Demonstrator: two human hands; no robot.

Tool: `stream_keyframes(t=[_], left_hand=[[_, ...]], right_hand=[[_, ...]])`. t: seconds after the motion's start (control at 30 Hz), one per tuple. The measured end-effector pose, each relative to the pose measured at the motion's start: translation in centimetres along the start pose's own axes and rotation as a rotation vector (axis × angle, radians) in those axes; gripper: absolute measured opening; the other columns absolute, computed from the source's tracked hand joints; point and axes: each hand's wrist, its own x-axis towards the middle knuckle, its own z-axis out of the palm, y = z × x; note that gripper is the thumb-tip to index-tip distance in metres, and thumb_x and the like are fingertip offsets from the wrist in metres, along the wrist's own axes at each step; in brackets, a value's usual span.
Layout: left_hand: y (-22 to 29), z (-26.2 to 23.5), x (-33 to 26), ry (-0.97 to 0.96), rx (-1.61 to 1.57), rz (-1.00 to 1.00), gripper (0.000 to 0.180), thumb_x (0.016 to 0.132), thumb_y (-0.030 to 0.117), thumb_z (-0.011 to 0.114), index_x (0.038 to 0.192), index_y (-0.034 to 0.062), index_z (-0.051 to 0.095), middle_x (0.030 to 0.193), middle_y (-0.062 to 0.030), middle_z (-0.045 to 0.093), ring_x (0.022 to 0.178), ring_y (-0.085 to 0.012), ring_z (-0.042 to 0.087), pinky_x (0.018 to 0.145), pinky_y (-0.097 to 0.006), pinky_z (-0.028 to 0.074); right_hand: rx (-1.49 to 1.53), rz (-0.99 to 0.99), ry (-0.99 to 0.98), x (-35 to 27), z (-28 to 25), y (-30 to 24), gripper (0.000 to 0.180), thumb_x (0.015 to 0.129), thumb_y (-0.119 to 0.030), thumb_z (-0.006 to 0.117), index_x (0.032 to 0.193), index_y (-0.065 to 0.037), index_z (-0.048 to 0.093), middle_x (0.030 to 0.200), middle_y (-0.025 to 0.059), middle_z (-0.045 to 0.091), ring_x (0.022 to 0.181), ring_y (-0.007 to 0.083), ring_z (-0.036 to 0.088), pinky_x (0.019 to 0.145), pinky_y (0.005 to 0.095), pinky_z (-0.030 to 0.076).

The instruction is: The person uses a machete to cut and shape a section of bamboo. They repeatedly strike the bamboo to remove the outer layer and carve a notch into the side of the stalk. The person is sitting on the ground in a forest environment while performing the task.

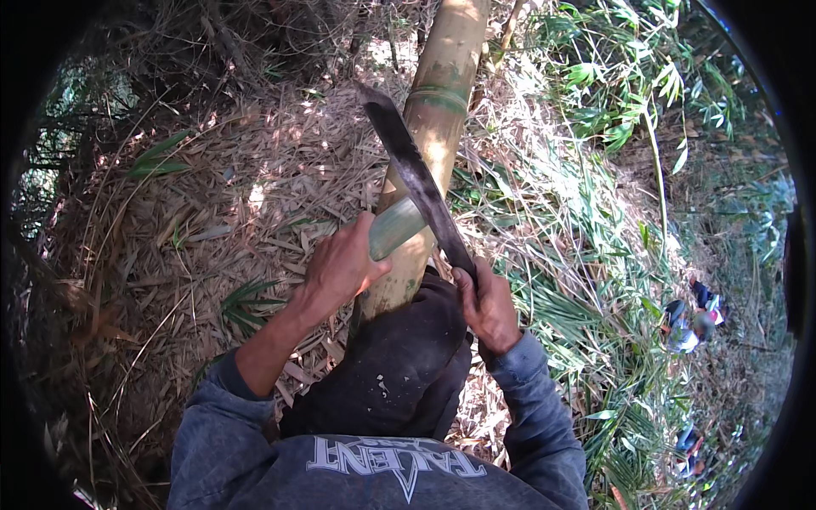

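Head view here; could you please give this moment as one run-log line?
left hand: holds green bamboo piece | right hand: grips machete | machete: at piece's right end | bamboo pole: beneath

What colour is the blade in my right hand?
The blade is mostly blackish; the head view shows it.

An outdoor spot, apparently a bamboo grove: dry leaf litter (212, 225) covers the earth, leafy green shoots (586, 76) crowd the right side, tangled twigs (161, 51) fill the upper left, and sunlight dapples a thick bamboo culm (449, 51).
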Motion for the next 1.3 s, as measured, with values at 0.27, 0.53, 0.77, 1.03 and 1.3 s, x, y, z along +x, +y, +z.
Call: stream_keyframes(t=[0.27, 0.53, 0.77, 1.03, 1.3], left_hand=[[0.1, -0.3, -0.7, 0.097, 0.124, 0.073, 0.056, 0.078, 0.020, 0.077, 0.123, 0.0040, 0.047, 0.105, -0.0208, 0.065, 0.092, -0.0405, 0.067, 0.078, -0.049, 0.053], [1.2, -2.7, -0.6, -0.044, 0.118, -0.013, 0.055, 0.078, 0.023, 0.075, 0.120, 0.0024, 0.047, 0.102, -0.0235, 0.066, 0.093, -0.0429, 0.066, 0.080, -0.051, 0.052], [0.5, -2.3, -0.5, -0.041, 0.067, -0.021, 0.054, 0.078, 0.023, 0.074, 0.117, 0.0007, 0.046, 0.099, -0.0264, 0.065, 0.092, -0.0458, 0.065, 0.080, -0.051, 0.051], [0.5, -2.4, -0.4, -0.066, 0.059, -0.034, 0.053, 0.078, 0.022, 0.074, 0.118, -0.0003, 0.047, 0.100, -0.0270, 0.065, 0.093, -0.0455, 0.065, 0.080, -0.051, 0.051], [0.3, -1.7, -0.8, -0.034, 0.071, -0.002, 0.058, 0.079, 0.022, 0.075, 0.123, -0.0009, 0.047, 0.105, -0.0266, 0.065, 0.097, -0.0451, 0.065, 0.082, -0.050, 0.052]], right_hand=[[-0.011, 0.025, 0.039, -1.1, -0.2, -0.7, 0.020, 0.095, -0.010, 0.061, 0.110, 0.000, 0.054, 0.069, 0.0252, 0.059, 0.063, 0.0472, 0.058, 0.055, 0.0496, 0.043], [0.024, 0.047, 0.038, -1.5, 0.8, -0.4, 0.020, 0.098, -0.015, 0.060, 0.108, 0.002, 0.057, 0.067, 0.0200, 0.058, 0.057, 0.0316, 0.056, 0.054, 0.0407, 0.043], [0.158, 0.065, 0.078, -0.9, 0.5, -1.5, 0.020, 0.097, -0.016, 0.059, 0.104, 0.003, 0.058, 0.070, 0.0199, 0.060, 0.058, 0.0325, 0.057, 0.057, 0.0416, 0.044], [0.076, 0.051, -0.081, -0.9, 1.1, 0.6, 0.022, 0.097, -0.018, 0.060, 0.095, 0.003, 0.053, 0.060, 0.0249, 0.053, 0.052, 0.0443, 0.051, 0.050, 0.0462, 0.039], [-0.264, -0.056, 0.025, -2.0, 1.9, -0.5, 0.017, 0.097, -0.015, 0.059, 0.097, -0.001, 0.049, 0.058, 0.0213, 0.054, 0.050, 0.0406, 0.056, 0.046, 0.0491, 0.040]])
